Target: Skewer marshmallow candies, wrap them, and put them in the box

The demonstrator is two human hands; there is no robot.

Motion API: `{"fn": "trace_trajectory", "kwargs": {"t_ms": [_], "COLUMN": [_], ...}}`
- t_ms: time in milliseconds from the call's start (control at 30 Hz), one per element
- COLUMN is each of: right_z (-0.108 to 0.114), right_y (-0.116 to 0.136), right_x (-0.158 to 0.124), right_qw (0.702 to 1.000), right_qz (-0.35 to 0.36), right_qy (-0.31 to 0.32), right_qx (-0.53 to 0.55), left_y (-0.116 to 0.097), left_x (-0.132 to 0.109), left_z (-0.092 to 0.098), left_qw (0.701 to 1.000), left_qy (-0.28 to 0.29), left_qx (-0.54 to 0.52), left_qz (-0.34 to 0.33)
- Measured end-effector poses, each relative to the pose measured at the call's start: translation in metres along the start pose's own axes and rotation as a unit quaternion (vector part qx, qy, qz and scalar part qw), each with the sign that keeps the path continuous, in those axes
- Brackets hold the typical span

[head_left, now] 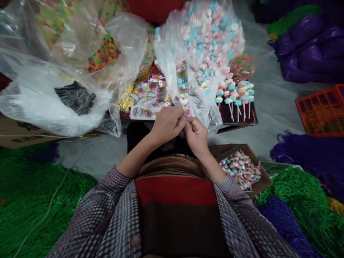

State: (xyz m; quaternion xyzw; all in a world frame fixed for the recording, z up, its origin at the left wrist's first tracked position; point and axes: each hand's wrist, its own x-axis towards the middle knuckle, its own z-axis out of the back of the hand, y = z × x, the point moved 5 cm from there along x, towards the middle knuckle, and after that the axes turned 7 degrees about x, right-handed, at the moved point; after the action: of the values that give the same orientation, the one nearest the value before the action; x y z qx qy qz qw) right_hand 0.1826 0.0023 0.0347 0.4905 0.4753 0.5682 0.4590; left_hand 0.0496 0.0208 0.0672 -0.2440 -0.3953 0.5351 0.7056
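Both hands meet at the table's front edge, at the lower end of a candy skewer (pixel 182 80) in a clear printed wrapper. The skewer points away from me, with coloured layers showing through the film and a white piece nearest my fingers. My left hand (pixel 168 122) is closed, its thumb and fingers pinching at the wrapper's lower end. Close beside it, my right hand (pixel 196 135) pinches the same end; the stick is hidden by the fingers. Printed wrappers (pixel 143 111) lie left of the skewer, with gold twist ties (pixel 126 100) beside them. Unwrapped marshmallow skewers (pixel 236 94) lie to the right.
Behind are a bag of pastel marshmallows (pixel 212 32) and bags of gummy rings (pixel 104 53). A white plastic bag (pixel 51 104) with dark strands lies left. Below right stands a carton (pixel 262 179) of wrapped candies. Green cord (pixel 40 200) and an orange crate (pixel 322 111) are on the floor.
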Motion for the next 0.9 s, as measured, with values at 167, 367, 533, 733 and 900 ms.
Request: {"fn": "trace_trajectory", "kwargs": {"t_ms": [167, 367, 533, 733, 900], "right_z": [0.003, -0.001, -0.001, -0.002, 0.002], "right_y": [-0.002, 0.000, 0.001, 0.000, 0.002], "right_x": [-0.003, -0.002, -0.004, -0.002, -0.003], "right_qw": [1.000, 1.000, 0.999, 0.999, 0.998], "right_qz": [-0.003, -0.003, 0.005, 0.009, 0.023], "right_qy": [0.014, 0.019, 0.032, 0.048, 0.059], "right_qx": [0.005, 0.003, -0.001, 0.003, 0.011], "left_y": [0.019, 0.016, 0.012, 0.018, 0.018], "left_x": [-0.002, 0.009, 0.007, 0.002, 0.009], "left_z": [0.011, -0.003, -0.014, -0.023, -0.003], "left_qw": [0.976, 0.885, 0.858, 0.839, 0.846], "left_qy": [-0.014, -0.019, 0.019, 0.032, 0.003], "left_qx": [-0.184, -0.436, -0.475, -0.499, -0.502], "left_qz": [0.111, 0.162, 0.194, 0.215, 0.178]}}
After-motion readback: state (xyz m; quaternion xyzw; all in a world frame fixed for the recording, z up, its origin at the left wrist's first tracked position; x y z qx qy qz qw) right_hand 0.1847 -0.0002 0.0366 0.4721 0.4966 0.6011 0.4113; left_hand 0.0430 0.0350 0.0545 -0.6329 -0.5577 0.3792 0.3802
